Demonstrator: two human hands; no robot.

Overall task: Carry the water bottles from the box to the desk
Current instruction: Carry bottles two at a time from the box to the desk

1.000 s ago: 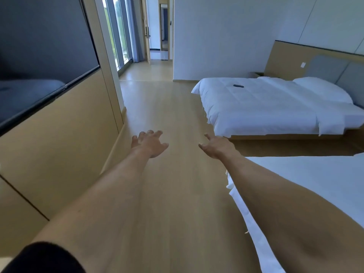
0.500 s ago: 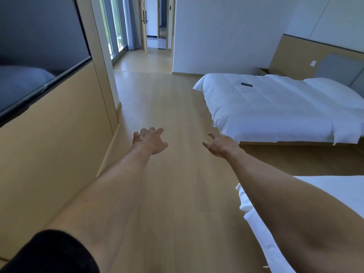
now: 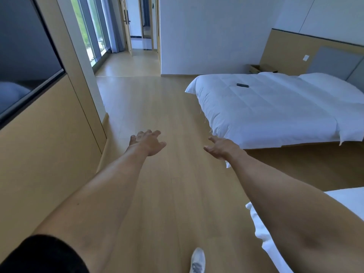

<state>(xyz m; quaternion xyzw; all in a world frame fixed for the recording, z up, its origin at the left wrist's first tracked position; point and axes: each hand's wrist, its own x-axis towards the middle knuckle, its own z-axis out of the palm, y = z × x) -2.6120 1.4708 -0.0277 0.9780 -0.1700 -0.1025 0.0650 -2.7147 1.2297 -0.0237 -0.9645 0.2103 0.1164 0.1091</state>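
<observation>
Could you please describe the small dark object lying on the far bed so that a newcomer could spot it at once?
Find the far bed, the made-up white one against the tan headboard. On its duvet, short of the pillow, lies a small dark flat object. It is the only dark thing on the white bedding.

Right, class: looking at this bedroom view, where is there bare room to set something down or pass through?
Bare floor runs between the panelled wall and the far bed, on toward the doorway. The far bed's cover is bare except a small dark object. It narrows low right, where the near bed closes in. Both the left hand and right hand hold nothing.
</observation>
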